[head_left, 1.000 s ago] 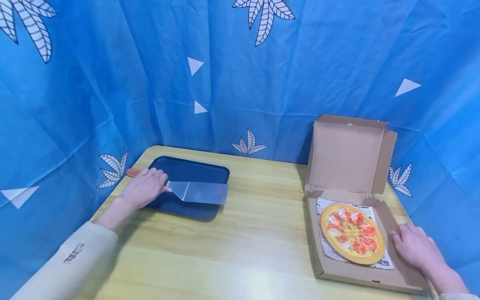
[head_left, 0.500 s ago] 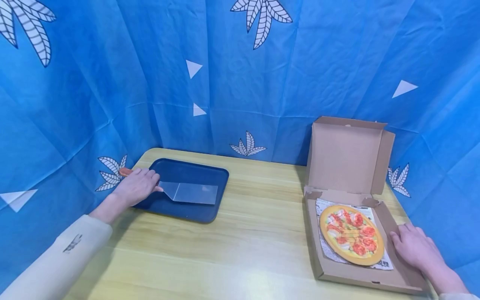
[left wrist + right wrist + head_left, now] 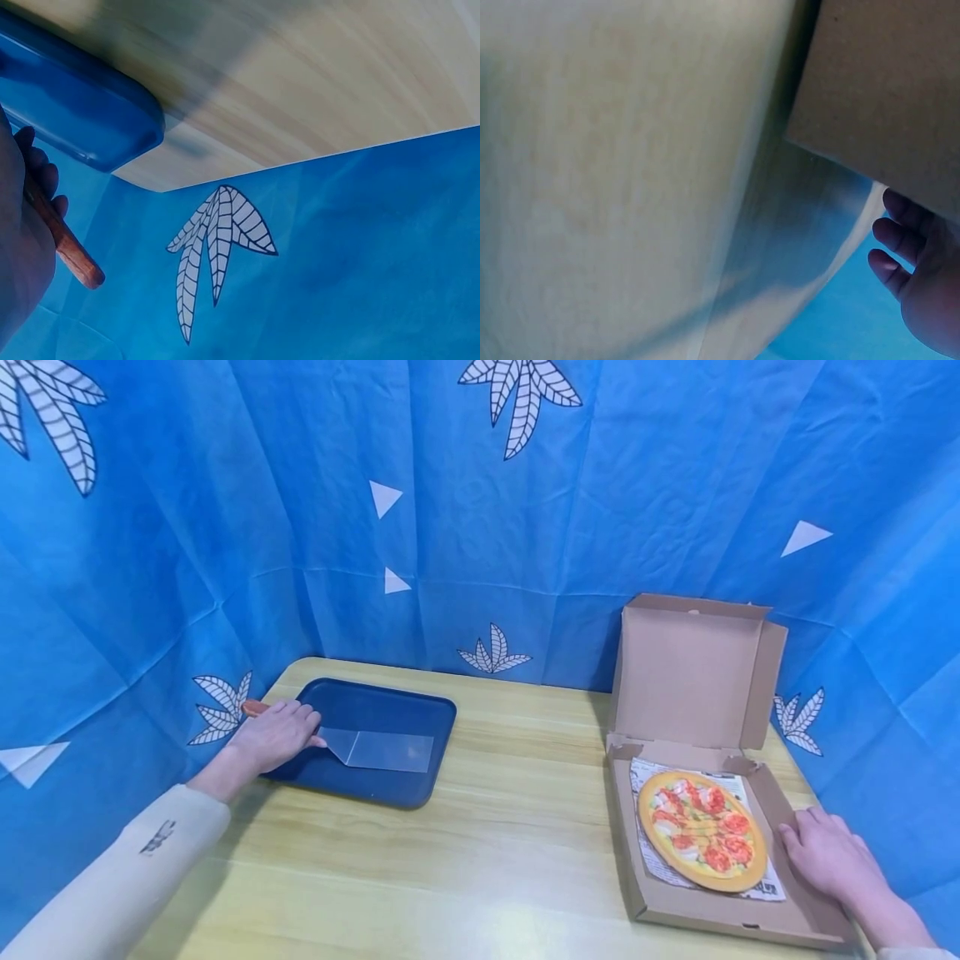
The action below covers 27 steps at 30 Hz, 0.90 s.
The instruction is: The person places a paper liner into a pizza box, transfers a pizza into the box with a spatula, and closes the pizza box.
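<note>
My left hand (image 3: 273, 737) grips the wooden handle (image 3: 75, 255) of a metal spatula (image 3: 390, 751). The spatula's flat blade lies over the dark blue tray (image 3: 375, 700), pointing right; whether it touches the tray I cannot tell. On the right is an open cardboard pizza box (image 3: 693, 681) with its lid upright. A pizza (image 3: 702, 832) lies inside it on printed paper (image 3: 651, 852). My right hand (image 3: 836, 856) holds the box's right side wall, thumb at the inner side; several of its fingers (image 3: 900, 240) show outside the cardboard in the right wrist view.
A light wooden table (image 3: 510, 827) carries the tray at left and the box at right, with bare wood between them. Blue cloth (image 3: 480, 527) with white leaf prints hangs behind and along both sides, close to the table edges.
My left hand has drawn the spatula a little left, and its blade now lies within the tray's outline instead of reaching its right rim. The right hand, box and pizza stay put.
</note>
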Motion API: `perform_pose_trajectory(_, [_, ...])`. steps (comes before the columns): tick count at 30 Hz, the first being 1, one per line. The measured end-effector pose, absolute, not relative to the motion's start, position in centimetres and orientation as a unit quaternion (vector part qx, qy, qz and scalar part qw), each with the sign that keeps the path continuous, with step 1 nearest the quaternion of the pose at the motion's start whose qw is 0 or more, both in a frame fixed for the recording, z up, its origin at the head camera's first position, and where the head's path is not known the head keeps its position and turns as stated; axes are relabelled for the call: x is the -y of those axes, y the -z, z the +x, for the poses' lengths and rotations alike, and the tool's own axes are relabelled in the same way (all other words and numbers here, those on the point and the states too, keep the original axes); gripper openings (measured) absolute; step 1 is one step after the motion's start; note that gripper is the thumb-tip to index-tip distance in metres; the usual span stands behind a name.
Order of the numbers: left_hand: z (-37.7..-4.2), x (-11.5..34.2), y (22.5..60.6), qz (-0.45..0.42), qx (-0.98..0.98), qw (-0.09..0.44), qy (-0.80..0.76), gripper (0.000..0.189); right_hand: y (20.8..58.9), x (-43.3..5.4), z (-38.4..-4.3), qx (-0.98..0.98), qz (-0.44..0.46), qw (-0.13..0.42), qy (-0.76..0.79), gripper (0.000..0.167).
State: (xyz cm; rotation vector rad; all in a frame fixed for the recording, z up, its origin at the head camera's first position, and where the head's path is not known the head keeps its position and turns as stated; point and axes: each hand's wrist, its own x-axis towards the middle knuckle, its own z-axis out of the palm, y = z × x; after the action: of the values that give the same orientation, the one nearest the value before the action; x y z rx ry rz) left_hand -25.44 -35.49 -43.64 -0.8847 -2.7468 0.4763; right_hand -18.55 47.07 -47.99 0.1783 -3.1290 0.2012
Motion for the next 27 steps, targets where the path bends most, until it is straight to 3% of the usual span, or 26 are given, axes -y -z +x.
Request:
perform_pose_trajectory(10, [-25.3,35.7,43.7,-0.311,0.926,0.130,-0.170,0.018,47.9,-47.1,-18.8,0.996,0.057,0.000,-0.062,0.029])
perform_pose_trajectory(19, [-25.2,35.6,43.6,-0.302,0.935,0.113,-0.147,0.022,48.0,-47.1,-18.8,0.996,0.059,-0.001,-0.062,0.029])
perform_pose_trajectory(27, [-24.4,34.0,43.5,-0.270,0.954,0.106,-0.074,0.051,48.0,-47.1,-18.7,0.996,0.057,-0.004,-0.063,0.029])
